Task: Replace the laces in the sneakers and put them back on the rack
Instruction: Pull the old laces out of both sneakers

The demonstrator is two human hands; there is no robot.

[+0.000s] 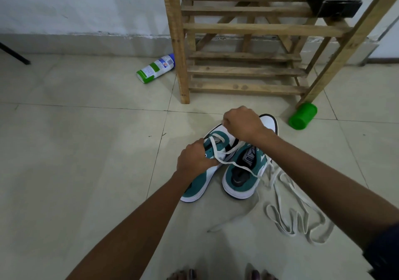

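Two teal-and-white sneakers stand side by side on the floor tiles, toes pointing away from me. My left hand (194, 158) grips the side of the left sneaker (199, 182) near its eyelets. Over that shoe's toe my right hand (244, 124) pinches a white lace (216, 148) that runs through the eyelets. The lace trails back across the right sneaker (244, 178). A loose white lace (289, 215) lies in loops on the floor to the right of the shoes.
A wooden slatted rack (246, 72) stands just beyond the shoes, with a black box (333, 1) on an upper shelf. A white-and-green bottle (155, 69) lies left of the rack's leg. A green cup (302, 116) lies by the right leg. My toes show at the bottom edge.
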